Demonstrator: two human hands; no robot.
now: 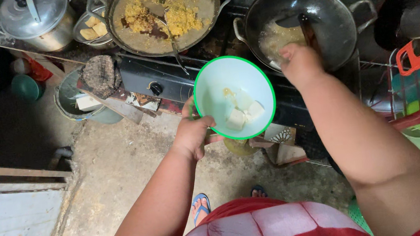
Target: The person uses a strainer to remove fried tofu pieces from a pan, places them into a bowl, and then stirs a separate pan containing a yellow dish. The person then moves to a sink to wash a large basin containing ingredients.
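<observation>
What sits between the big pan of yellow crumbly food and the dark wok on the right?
In the head view, bare stove top separates the big pan from the dark wok; only their handles reach into that gap.

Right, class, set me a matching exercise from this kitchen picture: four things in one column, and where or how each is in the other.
Things:
1 green-rimmed bowl
2 big wok
3 small wok
4 lidded metal pot

States:
A far left, lid closed
B held by the left hand
C full of yellow crumbly food
D right hand reaching over it

Pairs: 1-B, 2-C, 3-D, 4-A
</observation>
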